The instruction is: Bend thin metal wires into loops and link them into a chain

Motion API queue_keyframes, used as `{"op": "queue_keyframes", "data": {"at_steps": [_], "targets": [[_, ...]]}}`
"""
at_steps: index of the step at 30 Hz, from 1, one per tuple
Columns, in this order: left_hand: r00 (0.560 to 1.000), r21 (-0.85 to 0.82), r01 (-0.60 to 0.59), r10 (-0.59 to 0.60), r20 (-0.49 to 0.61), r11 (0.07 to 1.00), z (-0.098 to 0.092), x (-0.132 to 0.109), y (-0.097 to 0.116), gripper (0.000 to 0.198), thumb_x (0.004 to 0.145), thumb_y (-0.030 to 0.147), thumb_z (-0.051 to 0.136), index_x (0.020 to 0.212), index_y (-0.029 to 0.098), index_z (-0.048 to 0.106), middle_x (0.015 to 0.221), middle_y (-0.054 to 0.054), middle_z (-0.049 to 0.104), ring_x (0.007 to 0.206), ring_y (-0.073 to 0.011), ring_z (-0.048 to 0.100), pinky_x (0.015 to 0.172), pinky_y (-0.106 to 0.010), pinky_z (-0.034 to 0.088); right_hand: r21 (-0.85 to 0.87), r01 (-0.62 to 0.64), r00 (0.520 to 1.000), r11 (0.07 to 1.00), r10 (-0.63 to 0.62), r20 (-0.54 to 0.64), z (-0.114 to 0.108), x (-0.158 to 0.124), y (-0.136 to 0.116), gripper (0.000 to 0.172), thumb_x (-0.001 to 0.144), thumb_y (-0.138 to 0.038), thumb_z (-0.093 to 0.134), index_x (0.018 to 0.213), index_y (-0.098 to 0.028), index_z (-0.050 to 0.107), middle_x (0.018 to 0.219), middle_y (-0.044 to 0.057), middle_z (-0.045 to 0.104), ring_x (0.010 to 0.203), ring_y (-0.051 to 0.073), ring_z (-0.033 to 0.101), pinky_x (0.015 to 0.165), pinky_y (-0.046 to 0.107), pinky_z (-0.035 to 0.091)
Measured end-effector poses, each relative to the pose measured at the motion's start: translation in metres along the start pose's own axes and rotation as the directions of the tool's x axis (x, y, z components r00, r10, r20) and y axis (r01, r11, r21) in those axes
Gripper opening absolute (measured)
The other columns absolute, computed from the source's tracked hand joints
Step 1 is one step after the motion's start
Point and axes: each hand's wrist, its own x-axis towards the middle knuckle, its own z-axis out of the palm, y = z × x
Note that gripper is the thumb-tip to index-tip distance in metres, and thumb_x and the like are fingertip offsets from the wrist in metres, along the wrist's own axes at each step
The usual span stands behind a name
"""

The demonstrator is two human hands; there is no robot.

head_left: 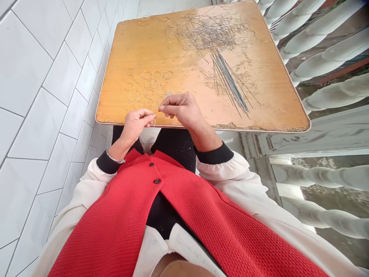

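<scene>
Our left hand point(137, 124) pinches a fine wire point(154, 122) at the fingertips; our right hand point(181, 110) is pressed together just beside it, though what it holds is too fine to tell. Both work over a wooden board point(138, 46), near its wire rings point(147, 90) — a short, tight pinch gives us the best control.

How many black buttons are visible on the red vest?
2. One black button sits higher, another just below it, both at the red vest's front opening; others may be hidden.
</scene>
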Motion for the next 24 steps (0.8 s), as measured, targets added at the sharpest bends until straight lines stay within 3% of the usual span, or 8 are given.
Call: {"op": "queue_keyframes", "data": {"at_steps": [3,8,15,19,22,24], "targets": [[1.000,0.019,0.007,-0.008,0.013,1.000,-0.002,0.000,0.000,0.020,0.082,0.011,0.074,0.064,0.017,0.068,0.055,0.004,0.062,0.051,-0.0049,0.053,0.056,-0.019,0.045,-0.031,-0.032,0.998,0.999,0.034,0.050,-0.005,0.000,-0.001,0.022,0.079,-0.020,0.082,0.061,-0.020,0.069,0.053,-0.002,0.056,0.052,0.010,0.047,0.054,0.028,0.037],[0.997,0.048,0.013,-0.016,0.078,0.999,-0.004,0.000,0.005,0.025,0.084,0.009,0.073,0.062,0.017,0.065,0.055,0.004,0.061,0.050,-0.0046,0.053,0.055,-0.019,0.045,-0.104,0.106,0.994,0.989,-0.107,-0.003,-0.003,-0.002,0.000,0.006,0.078,-0.024,0.085,0.078,-0.024,0.078,0.072,-0.001,0.070,0.071,0.016,0.060,0.067,0.030,0.047],[0.999,-0.023,0.006,-0.007,-0.032,1.000,0.005,-0.001,-0.010,0.023,0.086,0.008,0.072,0.066,0.017,0.067,0.057,0.006,0.062,0.051,-0.0033,0.053,0.056,-0.017,0.045,-0.133,0.107,0.994,0.985,-0.101,0.051,-0.002,-0.002,-0.001,0.014,0.080,-0.030,0.083,0.070,-0.025,0.076,0.065,0.001,0.068,0.071,0.018,0.064,0.067,0.032,0.052],[0.998,-0.061,0.022,-0.025,-0.053,0.998,0.006,0.001,-0.006,0.022,0.088,0.015,0.075,0.068,0.017,0.066,0.059,0.005,0.063,0.051,-0.0034,0.054,0.058,-0.018,0.047,-0.005,0.071,0.997,0.997,-0.072,-0.043,-0.003,-0.002,0.003,0.025,0.081,-0.046,0.083,0.083,-0.022,0.077,0.073,0.002,0.072,0.071,0.016,0.064,0.063,0.028,0.051],[0.996,-0.101,0.051,-0.058,-0.070,0.994,0.006,0.003,0.000,0.020,0.090,0.018,0.075,0.071,0.017,0.067,0.063,0.005,0.066,0.053,-0.0035,0.057,0.059,-0.018,0.048,0.171,0.007,0.981,0.985,0.027,-0.192,0.002,-0.007,0.008,0.041,0.084,-0.062,0.075,0.091,-0.021,0.075,0.082,0.004,0.074,0.071,0.013,0.064,0.060,0.024,0.050],[0.993,-0.135,0.075,-0.086,-0.076,0.988,0.006,0.003,0.001,0.021,0.090,0.019,0.074,0.072,0.016,0.067,0.064,0.004,0.067,0.054,-0.0034,0.059,0.060,-0.017,0.048,0.261,-0.051,0.972,0.964,0.108,-0.210,0.008,-0.013,0.012,0.046,0.082,-0.066,0.075,0.087,-0.020,0.073,0.082,0.004,0.073,0.068,0.012,0.064,0.058,0.023,0.049]]}}
